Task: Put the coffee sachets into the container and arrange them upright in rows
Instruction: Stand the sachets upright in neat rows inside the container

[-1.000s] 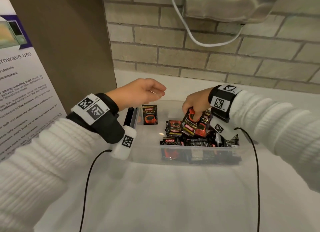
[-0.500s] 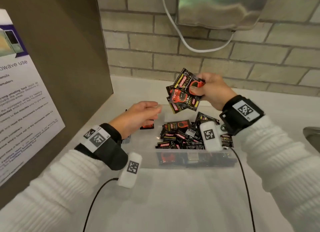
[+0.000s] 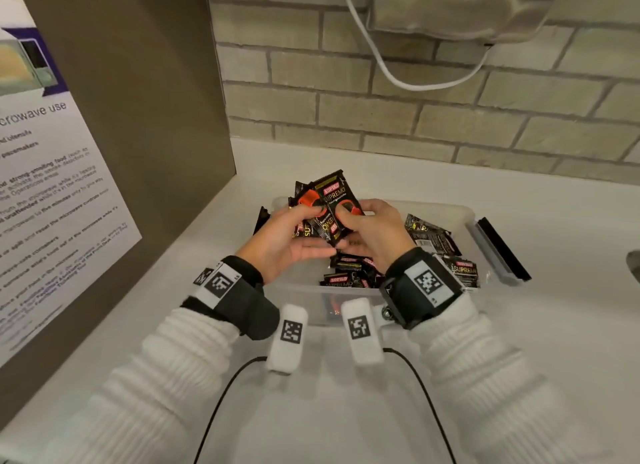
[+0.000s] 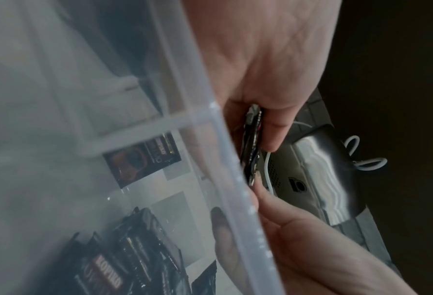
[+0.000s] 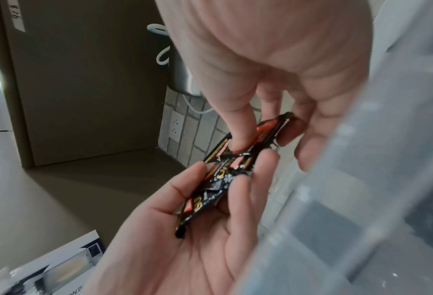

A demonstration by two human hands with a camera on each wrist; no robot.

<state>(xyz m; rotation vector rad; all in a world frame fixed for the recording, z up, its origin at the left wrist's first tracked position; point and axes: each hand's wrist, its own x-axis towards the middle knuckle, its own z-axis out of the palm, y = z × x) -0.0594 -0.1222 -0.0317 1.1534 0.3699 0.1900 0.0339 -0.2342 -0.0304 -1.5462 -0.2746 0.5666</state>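
Above the clear plastic container (image 3: 434,210), both hands hold a small bunch of black-and-red coffee sachets (image 3: 334,200). My left hand (image 3: 304,217) cups the bunch from below with its thumb on the front. My right hand (image 3: 349,221) pinches it from the right, thumb on the top sachet. The right wrist view shows the bunch (image 5: 223,169) lying across the left palm (image 5: 198,229) under the right thumb. A loose pile of sachets (image 3: 349,276) lies in the container's middle and right. One sachet (image 4: 142,159) stands alone behind the container wall (image 4: 205,139).
A brown panel (image 3: 156,99) with a microwave-use poster (image 3: 52,186) stands along the left. A metal appliance with a white cable (image 3: 398,75) hangs on the brick wall behind. The container's grey-black latch (image 3: 502,248) sticks out at the right. White counter (image 3: 346,411) lies in front.
My right hand lifted a bunch of sachets out of the pile and brought it left. My left hand came up to meet it, and both hands now hold the bunch.
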